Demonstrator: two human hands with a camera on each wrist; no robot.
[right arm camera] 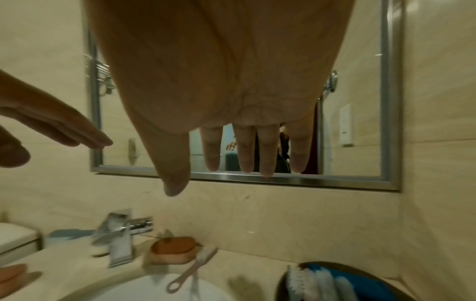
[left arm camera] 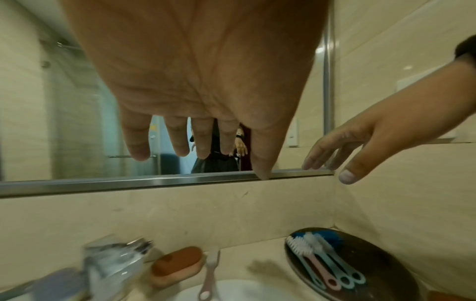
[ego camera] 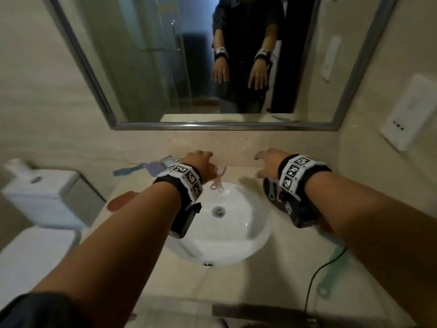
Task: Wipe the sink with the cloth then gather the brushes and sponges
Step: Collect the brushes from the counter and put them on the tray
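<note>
Fingers of the left hand and the right hand are straight and spread, grasping nothing, both hovering over the back edge of the worktop behind the sink. No cloth shows in any view, so wiping looks finished and gathering is in hand. Several brushes already lie in the dark tray at the back right corner. A pink brush still leans over the sink's back rim, just beside a brown sponge. Next, I judge, a hand should lower and pinch that thin handle.
</note>
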